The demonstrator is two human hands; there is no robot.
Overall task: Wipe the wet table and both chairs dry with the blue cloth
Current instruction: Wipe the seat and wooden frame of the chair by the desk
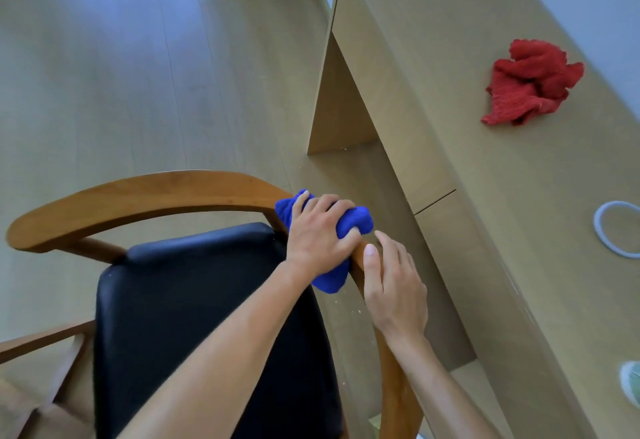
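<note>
A wooden chair [138, 196] with a curved back rail and a black padded seat [194, 300] stands below me, close to the light wooden table [519, 213] on the right. My left hand [318, 234] presses the bunched blue cloth [356, 222] onto the chair's right arm rail, fingers wrapped over the cloth. Part of the cloth hangs below the hand at the rail's inner side. My right hand [391, 286] rests on the same rail just behind the cloth, fingers laid over the wood, holding nothing else.
A crumpled red cloth [530, 82] lies on the table top. A white ring [614, 229] lies near the table's right edge, and a pale green object [632, 388] shows at the frame's edge. Wooden floor [121, 75] spreads to the left. Another wooden frame [38, 369] sits bottom left.
</note>
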